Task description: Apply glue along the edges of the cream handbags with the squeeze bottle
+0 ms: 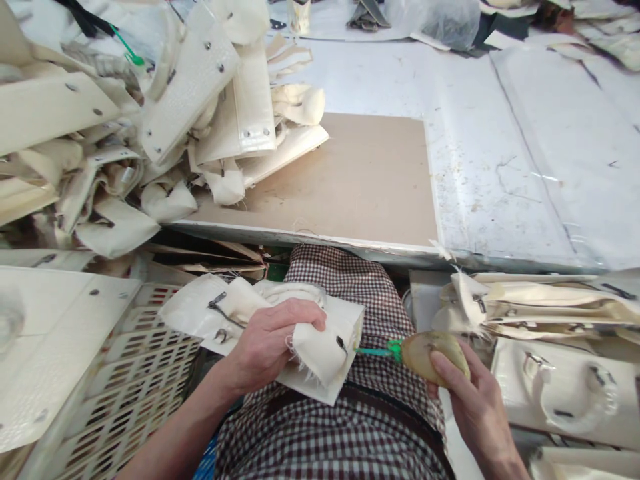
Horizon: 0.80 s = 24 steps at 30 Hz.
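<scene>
My left hand (283, 340) is closed on a cream bag piece (333, 320) above my lap. A zipper pull (217, 301) and frayed cloth edges show on this piece. One folded flap with a small dark metal part (341, 343) stands up at its right end. In my right hand (465, 383) is a yellowish squeeze bottle (425, 357), lying sideways with its thin green nozzle (377, 350) pointing left. The nozzle's tip is at the edge of the flap; whether it touches cannot be made out. My right thumb lies across the bottle.
A heap of cream bag parts with rivets (190, 87) covers the table's left side. Brown board (370, 180) lies on the white tabletop (500, 133). To my left stands a slatted plastic crate (135, 360); stacked cream bags (570, 387) lie to my right. Checked cloth (345, 273) covers my lap.
</scene>
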Motion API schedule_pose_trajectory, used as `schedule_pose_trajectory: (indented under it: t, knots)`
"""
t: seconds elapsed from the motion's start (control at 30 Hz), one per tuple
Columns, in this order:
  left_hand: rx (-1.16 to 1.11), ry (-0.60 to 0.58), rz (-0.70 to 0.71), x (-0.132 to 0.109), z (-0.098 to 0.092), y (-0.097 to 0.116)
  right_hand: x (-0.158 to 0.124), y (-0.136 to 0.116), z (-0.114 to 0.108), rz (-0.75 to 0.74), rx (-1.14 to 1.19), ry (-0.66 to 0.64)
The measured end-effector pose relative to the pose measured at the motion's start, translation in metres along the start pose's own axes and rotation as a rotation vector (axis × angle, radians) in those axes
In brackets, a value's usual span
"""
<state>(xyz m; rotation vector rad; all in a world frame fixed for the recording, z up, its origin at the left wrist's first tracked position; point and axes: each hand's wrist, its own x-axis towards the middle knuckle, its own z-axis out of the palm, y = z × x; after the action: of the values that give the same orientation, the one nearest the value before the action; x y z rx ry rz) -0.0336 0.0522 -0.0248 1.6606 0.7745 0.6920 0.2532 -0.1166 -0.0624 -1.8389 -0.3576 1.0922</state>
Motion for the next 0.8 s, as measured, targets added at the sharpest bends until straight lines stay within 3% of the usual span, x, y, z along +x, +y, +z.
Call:
schedule_pose_trajectory:
  t: [0.27, 0.5, 0.67, 0.8]
  knots:
    - [0.025, -0.002, -0.009, 0.000, 0.001, -0.001, -0.026, -0.009, 0.012, 0.112, 0.339, -0.092]
    - [0.041, 0.089, -0.036, 0.007, 0.002, 0.006, -0.023, -0.003, 0.011, 0.276, 0.507, -0.110]
    - [0.023, 0.117, -0.057, 0.008, 0.004, 0.009, -0.009, -0.003, 0.012, 0.083, 0.373, 0.059]
    - [0.024, 0.107, -0.046, 0.008, 0.006, 0.011, -0.003, -0.001, 0.011, 0.008, 0.250, 0.058]
